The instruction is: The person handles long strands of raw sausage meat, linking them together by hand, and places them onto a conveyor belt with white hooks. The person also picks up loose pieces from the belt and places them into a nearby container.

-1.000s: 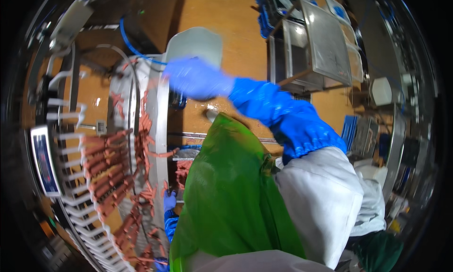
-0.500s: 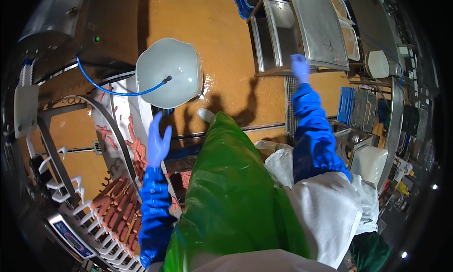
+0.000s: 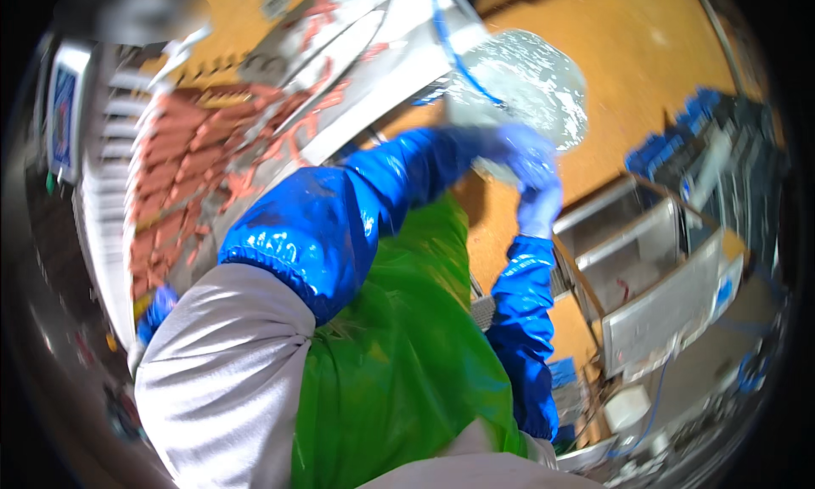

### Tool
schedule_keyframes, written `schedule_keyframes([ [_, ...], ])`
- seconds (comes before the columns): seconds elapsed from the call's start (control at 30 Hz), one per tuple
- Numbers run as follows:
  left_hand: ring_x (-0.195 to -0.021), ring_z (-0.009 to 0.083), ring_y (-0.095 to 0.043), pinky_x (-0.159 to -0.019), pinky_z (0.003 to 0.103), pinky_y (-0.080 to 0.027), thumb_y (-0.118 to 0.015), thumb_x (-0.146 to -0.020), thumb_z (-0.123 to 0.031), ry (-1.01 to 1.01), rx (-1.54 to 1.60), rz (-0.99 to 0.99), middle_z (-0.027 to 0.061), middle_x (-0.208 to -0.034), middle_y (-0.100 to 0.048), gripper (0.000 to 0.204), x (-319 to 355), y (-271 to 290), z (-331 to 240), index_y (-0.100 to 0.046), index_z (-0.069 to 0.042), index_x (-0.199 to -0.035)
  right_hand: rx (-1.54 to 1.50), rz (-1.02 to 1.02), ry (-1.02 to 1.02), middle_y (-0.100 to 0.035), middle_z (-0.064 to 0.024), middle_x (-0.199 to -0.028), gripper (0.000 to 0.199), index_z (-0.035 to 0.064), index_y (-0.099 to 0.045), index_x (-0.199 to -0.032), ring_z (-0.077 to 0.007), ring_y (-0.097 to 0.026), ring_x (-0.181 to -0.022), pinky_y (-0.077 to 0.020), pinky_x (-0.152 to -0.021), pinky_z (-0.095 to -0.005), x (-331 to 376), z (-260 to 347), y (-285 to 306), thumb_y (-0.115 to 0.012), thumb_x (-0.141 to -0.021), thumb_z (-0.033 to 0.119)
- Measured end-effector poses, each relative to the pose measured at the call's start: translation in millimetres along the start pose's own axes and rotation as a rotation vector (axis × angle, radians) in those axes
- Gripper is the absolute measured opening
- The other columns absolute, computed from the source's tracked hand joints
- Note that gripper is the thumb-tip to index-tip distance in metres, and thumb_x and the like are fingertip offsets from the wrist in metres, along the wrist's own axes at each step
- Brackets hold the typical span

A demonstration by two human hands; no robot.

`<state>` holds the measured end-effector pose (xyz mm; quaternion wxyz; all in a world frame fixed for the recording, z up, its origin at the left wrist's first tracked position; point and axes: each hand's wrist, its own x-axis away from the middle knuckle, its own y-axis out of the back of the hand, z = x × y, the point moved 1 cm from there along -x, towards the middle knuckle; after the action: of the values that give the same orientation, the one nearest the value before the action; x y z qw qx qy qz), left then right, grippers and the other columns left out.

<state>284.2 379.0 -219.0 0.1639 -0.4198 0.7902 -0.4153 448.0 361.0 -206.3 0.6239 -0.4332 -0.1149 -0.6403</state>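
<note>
My left hand (image 3: 497, 145), in a thin violet-blue glove and blue sleeve cover, reaches across in front of me to my right hand (image 3: 538, 202). The right hand, gloved the same way, is raised against it, and the two touch or overlap. Motion smears the fingers, so I cannot make out their pose or anything held between them. Just beyond both hands stands a pale round tub (image 3: 539, 73), its near rim partly hidden by them. Rippled water shows in the tub. A blue hose (image 3: 452, 52) runs down into it.
Linked sausages (image 3: 191, 149) hang in rows along white hooks (image 3: 119, 175) at left, beside a steel trough (image 3: 373, 86) with loose sausages. Another person's blue-gloved hand (image 3: 161, 302) is by the hanging rows. A metal cabinet (image 3: 624, 251) stands at right on the orange floor (image 3: 645, 30).
My view has swung left, shifting the tub and cabinet rightward. My hands, apart before with the left one's fingers spread, have come together in front of the tub, and its water now looks rippled.
</note>
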Motion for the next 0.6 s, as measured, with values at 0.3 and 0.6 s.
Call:
schedule_keyframes([
  [0.3,-0.091,0.0321,-0.065,-0.080,0.045,-0.052,-0.058,-0.089,-0.023,-0.147,-1.862,-0.563,0.0142,-0.099,-0.066,0.018,197,-110,-90,-0.064,-0.008,-0.097,0.486,0.473,0.274,-0.057,-0.0062,-0.086,0.015,0.0047,-0.061,-0.095,-0.0152,-0.055,-0.078,-0.0488,-0.075,-0.0300,-30,22,-103,-0.049,-0.094,0.013],
  [0.6,-0.087,0.0165,-0.056,-0.082,0.034,-0.048,-0.048,-0.101,-0.029,-0.497,-1.229,-2.037,0.0050,-0.093,-0.054,0.025,567,-144,11,-0.057,-0.006,-0.101,1.080,1.233,0.270,-0.064,-0.0057,-0.095,0.018,-0.0011,-0.063,-0.105,-0.0126,-0.059,-0.085,-0.0486,-0.078,-0.0276,189,-131,-301,-0.056,-0.096,0.013],
])
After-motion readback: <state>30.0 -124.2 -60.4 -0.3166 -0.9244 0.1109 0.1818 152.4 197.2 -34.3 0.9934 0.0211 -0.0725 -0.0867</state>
